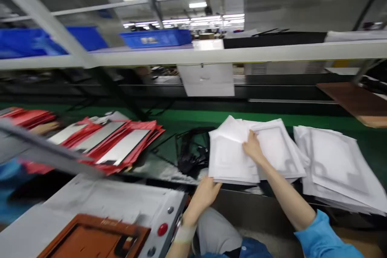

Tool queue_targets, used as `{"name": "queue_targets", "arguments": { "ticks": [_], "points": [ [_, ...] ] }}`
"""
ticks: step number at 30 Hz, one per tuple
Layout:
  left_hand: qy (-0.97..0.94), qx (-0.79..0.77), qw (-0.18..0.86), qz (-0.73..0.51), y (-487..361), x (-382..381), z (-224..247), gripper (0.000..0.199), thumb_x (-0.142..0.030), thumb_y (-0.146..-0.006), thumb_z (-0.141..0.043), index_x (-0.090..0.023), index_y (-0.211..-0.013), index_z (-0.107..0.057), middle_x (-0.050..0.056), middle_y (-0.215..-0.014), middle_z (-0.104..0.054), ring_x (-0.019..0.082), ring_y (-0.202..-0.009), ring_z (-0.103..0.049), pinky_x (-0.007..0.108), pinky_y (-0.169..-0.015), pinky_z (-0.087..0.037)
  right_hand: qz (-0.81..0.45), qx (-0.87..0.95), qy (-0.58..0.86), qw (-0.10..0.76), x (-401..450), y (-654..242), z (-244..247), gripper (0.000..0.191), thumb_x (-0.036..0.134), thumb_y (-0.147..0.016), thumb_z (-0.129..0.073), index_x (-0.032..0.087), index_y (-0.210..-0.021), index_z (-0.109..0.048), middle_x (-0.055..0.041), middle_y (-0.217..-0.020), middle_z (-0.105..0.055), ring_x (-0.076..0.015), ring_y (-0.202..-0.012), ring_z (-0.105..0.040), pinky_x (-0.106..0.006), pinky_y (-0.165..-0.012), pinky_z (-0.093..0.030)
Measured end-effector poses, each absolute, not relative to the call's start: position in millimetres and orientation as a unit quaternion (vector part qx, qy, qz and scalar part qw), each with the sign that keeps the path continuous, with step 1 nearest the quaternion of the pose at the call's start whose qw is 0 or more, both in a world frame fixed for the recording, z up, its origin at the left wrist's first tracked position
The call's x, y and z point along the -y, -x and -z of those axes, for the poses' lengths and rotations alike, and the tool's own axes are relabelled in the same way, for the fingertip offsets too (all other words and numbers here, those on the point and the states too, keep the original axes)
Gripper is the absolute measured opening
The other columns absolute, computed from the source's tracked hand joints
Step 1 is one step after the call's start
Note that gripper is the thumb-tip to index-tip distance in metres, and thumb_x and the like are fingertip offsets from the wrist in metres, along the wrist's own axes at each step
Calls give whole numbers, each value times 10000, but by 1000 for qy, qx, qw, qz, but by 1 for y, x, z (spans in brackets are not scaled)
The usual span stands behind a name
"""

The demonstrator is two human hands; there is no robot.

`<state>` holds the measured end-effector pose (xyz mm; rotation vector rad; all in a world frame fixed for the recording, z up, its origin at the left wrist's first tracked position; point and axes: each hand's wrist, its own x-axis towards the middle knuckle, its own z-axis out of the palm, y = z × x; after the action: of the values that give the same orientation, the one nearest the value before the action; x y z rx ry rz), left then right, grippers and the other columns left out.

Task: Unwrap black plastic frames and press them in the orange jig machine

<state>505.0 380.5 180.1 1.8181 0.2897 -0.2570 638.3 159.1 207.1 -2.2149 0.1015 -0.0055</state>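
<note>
A stack of white, paper-like sheets or sleeves [231, 155] lies at the bench's front edge. My left hand [207, 191] has its thumb and fingers closed on the stack's lower left corner. On the stack's upper right part rests my right hand [252, 147], its fingers pressed together at the sheet's edge. Beside it lies another white pile [275, 149] with a faint frame outline showing through. Farther right is a third white pile [338, 165] with similar grey outlines.
Black cables [195, 151] lie left of the white stack. Red sleeves with pale panels [125, 145] cover the bench at left. A grey machine with a red button [162, 229] and an orange-brown fixture [93, 238] stands at lower left. Another person's blue sleeve [12, 185] shows at far left.
</note>
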Motion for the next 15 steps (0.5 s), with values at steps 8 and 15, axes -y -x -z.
{"name": "queue_targets", "arguments": {
  "ticks": [8,15],
  "points": [
    [-907,-191,374,-4,-316,-550,-222,360,-545,-1013,-611,-304,-1181,-819,100,-1245,-812,349,-1177,-754,503,-1133,-581,195,73,967,143,-145,-655,-174,867,241,-968,-601,-51,-1710,-262,-453,-1643,-385,-601,-1537,-392,-814,-1077,-452],
    [-983,-170,52,-46,-352,-652,-222,483,-410,-1125,-381,-152,-1352,-720,214,-1488,-665,386,-1411,-612,587,-1203,-513,266,295,866,305,-234,-569,-231,466,386,-1060,-620,206,-1489,-651,-206,-1392,-701,-419,-1361,-637,-633,-1133,-539]
  ]
}}
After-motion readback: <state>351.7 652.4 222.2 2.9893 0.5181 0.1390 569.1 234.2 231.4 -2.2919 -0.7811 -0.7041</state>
